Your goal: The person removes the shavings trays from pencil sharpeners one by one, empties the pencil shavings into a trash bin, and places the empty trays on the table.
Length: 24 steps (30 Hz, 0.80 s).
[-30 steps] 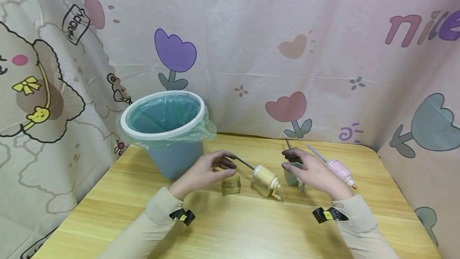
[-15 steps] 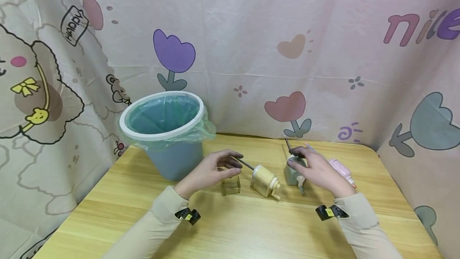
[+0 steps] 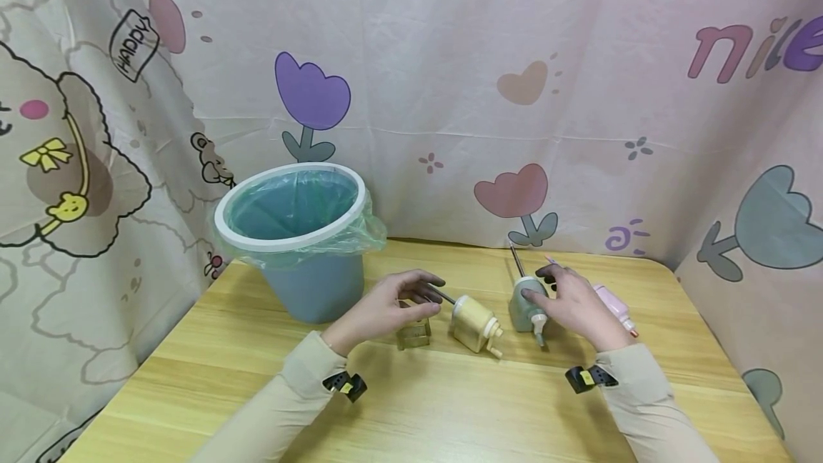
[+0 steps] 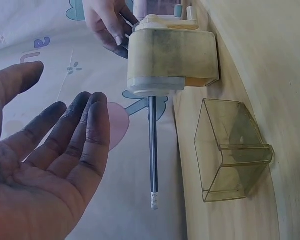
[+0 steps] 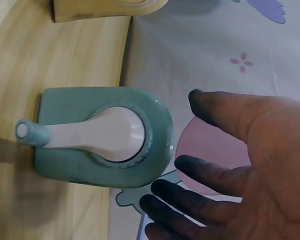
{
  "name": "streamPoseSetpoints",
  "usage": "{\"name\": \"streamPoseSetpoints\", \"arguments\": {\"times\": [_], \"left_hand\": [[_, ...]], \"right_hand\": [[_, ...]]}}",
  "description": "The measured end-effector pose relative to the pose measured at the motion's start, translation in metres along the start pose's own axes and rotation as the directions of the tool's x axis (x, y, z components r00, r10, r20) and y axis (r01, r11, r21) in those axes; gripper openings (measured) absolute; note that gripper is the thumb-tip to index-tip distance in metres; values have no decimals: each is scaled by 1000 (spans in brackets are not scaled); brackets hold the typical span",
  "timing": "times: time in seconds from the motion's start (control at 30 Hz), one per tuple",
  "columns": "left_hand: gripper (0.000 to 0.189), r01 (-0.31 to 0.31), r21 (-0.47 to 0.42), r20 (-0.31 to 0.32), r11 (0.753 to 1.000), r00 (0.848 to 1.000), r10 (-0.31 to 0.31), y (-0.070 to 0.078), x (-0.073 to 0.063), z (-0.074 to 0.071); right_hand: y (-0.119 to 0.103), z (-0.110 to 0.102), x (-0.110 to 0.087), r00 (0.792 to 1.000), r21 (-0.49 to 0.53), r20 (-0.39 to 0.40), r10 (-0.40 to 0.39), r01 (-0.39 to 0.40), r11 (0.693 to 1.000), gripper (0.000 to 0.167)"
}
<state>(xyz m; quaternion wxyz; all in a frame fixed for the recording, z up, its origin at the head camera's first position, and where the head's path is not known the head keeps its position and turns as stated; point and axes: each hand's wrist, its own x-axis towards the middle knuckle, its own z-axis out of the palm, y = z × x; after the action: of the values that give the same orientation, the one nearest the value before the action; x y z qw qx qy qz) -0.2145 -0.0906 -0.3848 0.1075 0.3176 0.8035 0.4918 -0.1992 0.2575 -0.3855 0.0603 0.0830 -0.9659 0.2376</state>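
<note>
My left hand hovers with relaxed fingers at the back end of a dark pencil, which sticks out of a yellow crank pencil sharpener. In the left wrist view its fingers stand apart from that pencil. A clear amber shavings drawer sits on the table below this hand. Beside a green crank pencil sharpener with a white crank is my right hand, fingers spread and holding nothing. Another dark pencil stands out of the green sharpener's back. Dark smudges cover the fingertips of both hands.
Partly behind my right hand lies a pink sharpener with a pencil through it. A blue bin with a green liner stands at the back left of the wooden table. A printed curtain hangs behind.
My left hand has shifted right, towards the pencil in the yellow sharpener. My right hand has drawn a little right, uncovering more of the green sharpener. The sharpeners stay in place.
</note>
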Motion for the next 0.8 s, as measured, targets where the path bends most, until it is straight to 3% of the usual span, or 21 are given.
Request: {"name": "streamPoseSetpoints", "arguments": {"times": [0.3,0.8], "left_hand": [[40,-4,33,8,999,1000,4,-2,1,4],[40,6,30,19,1000,1000,-6,-2,2,7]], "right_hand": [[9,13,3,996,53,68,58,-61,997,81],[11,14,5,996,55,68,52,-56,997,78]]}}
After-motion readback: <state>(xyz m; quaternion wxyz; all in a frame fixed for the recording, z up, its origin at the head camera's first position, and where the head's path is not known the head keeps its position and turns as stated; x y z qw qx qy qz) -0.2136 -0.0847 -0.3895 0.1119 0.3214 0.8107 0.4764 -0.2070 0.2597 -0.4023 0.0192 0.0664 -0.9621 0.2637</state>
